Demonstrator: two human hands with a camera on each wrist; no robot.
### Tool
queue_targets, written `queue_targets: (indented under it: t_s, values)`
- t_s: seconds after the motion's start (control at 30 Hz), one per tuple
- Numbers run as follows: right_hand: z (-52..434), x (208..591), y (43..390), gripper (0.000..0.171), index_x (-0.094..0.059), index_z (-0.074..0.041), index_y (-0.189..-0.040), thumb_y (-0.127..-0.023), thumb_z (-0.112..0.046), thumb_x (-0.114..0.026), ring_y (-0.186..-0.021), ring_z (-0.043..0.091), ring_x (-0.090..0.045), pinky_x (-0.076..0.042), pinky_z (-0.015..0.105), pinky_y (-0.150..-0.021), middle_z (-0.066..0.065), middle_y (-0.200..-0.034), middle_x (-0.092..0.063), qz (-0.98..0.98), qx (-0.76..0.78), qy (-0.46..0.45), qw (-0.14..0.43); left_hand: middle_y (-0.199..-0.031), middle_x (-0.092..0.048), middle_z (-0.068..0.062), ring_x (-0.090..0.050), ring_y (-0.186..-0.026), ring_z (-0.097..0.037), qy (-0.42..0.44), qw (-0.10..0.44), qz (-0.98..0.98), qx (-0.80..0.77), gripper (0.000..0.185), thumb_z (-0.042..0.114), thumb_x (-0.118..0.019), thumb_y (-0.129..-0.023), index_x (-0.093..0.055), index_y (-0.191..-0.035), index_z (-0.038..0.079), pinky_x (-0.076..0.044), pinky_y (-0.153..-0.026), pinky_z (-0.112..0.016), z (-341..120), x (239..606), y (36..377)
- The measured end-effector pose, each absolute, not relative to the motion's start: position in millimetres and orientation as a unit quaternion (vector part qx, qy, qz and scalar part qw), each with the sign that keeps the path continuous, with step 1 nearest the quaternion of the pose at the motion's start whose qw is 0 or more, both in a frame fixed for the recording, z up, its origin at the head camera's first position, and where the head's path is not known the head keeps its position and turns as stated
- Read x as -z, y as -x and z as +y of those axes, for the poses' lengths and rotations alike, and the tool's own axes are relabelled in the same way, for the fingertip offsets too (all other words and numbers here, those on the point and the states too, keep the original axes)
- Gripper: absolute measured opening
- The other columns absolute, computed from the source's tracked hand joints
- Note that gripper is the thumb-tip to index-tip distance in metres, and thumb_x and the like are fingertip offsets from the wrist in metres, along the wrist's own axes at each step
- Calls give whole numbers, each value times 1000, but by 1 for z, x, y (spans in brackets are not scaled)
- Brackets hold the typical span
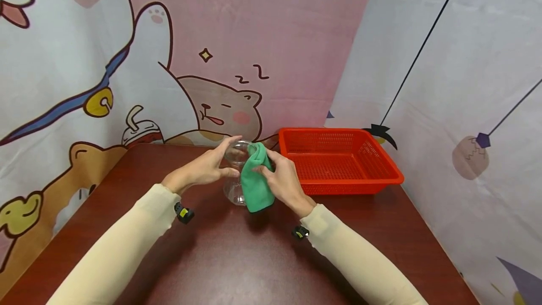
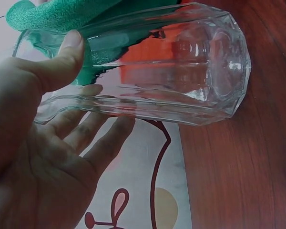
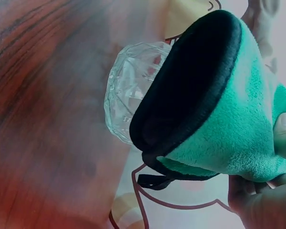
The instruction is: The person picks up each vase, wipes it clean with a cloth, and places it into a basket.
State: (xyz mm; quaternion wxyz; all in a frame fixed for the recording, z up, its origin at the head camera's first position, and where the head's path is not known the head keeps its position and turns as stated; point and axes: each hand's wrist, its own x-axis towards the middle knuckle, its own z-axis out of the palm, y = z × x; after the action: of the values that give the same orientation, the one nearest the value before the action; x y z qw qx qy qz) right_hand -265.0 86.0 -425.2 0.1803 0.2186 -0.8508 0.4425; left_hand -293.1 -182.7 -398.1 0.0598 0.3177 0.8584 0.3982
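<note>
Red basket beside glass

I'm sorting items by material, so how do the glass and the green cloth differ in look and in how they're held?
The glass is clear, rigid and faceted; the green cloth is opaque, soft and folded, with a dark edge. The left hand grips the glass near its rim, while the right hand pinches the cloth, draped over the rim. Both are held up above the table.
</note>
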Motion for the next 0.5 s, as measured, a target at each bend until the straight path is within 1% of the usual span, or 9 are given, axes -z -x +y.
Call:
queue_targets:
  t_s: [0.1, 0.23, 0.4, 0.5]
  values:
    - [86, 426, 265, 59, -72, -10, -158, -103, -17, -92, -126, 33, -81, -66, 54, -111, 13, -139, -84, -848, -443, -227, 180, -169, -63, -18, -62, -159, -41, -319, 64, 856, -402, 100, 14, -81, -111, -15, -187, 22, -46, -133, -71, -184, 398, 292]
    - [86, 427, 265, 63, -70, -10, -160, -102, -18, -92, -124, 35, -79, -65, 55, -113, 15, -135, -82, -848, -441, -237, 174, -170, -63, -18, -62, -159, -42, -318, 69, 855, -404, 99, 15, -79, -113, -14, -186, 21, -41, -135, -74, -184, 397, 290]
    - [86, 431, 267, 65, -64, -11, -165, -105, -18, -88, -123, 34, -76, -63, 56, -115, 15, -135, -78, -850, -436, -249, 161, -172, -60, -18, -57, -164, -43, -317, 73, 856, -402, 98, 16, -79, -113, -14, -187, 23, -39, -136, -75, -185, 397, 290]
    - [85, 432, 268, 65, -62, -11, -167, -107, -16, -86, -123, 34, -74, -62, 56, -116, 16, -137, -76, -848, -434, -256, 160, -172, -60, -19, -56, -164, -44, -324, 68, 855, -400, 97, 16, -78, -114, -13, -187, 21, -38, -136, -76, -184, 398, 292]
